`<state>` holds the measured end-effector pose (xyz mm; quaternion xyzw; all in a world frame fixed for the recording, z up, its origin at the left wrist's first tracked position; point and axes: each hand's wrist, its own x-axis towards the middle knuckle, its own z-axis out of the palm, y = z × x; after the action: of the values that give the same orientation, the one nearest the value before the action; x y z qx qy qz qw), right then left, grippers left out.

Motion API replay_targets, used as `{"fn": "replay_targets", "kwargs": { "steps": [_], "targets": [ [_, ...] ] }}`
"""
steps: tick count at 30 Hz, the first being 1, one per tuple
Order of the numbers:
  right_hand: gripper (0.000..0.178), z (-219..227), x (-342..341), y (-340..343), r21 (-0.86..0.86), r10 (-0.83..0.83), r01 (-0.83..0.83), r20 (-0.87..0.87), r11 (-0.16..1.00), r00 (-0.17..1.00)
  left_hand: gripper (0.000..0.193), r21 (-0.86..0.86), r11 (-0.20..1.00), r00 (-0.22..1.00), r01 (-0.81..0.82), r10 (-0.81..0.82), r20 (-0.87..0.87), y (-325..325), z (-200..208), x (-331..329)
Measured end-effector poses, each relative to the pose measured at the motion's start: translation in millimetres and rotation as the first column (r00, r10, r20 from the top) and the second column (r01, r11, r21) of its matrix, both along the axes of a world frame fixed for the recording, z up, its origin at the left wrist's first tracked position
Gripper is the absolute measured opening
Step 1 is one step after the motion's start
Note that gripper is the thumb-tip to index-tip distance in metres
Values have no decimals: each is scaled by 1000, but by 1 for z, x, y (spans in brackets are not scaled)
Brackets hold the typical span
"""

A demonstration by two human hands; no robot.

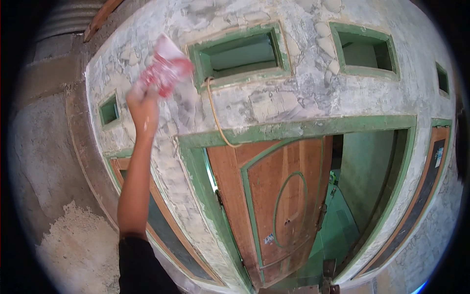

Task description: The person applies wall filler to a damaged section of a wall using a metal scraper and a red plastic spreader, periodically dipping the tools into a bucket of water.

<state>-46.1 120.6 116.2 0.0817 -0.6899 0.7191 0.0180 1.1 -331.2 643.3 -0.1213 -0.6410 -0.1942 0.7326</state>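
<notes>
My left hand (143, 95) is raised at the upper left of the view, closed around a red plastic putty scraper (169, 73) smeared with white. Motion blurs the scraper, and its flat end points up toward the wall. Behind it stands a rough wall (215, 110) coated in patchy white and grey filler. The scraper is close to the left edge of a green-framed vent opening (240, 54); whether it touches the wall I cannot tell. My right hand is out of view.
Below is a green door frame (298, 128) with a brown wooden door (279, 206) partly open. A tan cord (214, 110) hangs from the vent. Another vent opening (364, 51) is to the right. Narrow windows (171, 230) flank the door. A sandy pile (81, 250) is at lower left.
</notes>
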Motion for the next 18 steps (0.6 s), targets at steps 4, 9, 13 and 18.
{"fn": "replay_targets", "kwargs": {
  "steps": [4, 9, 13, 18],
  "targets": [
    [15, 87, 8, -20, -203, 164, -164, -16, 965, 986, 30, 488, 650, 672, 582, -723, 161, 83, -120, -8],
    [17, 139, 18, -46, -300, 325, -330, -66, 895, 943, 33, 738, 426, 437, 524, -878, 196, 129, -227, -6],
    [18, 148, 19, -43, -292, 268, -244, 44, 925, 963, 33, 724, 415, 345, 551, -903, 255, 156, -280, -13],
    [17, 138, 21, -34, -208, 238, -210, 119, 955, 964, 28, 728, 496, 317, 472, -867, 385, 180, -308, -8]
  ]
}}
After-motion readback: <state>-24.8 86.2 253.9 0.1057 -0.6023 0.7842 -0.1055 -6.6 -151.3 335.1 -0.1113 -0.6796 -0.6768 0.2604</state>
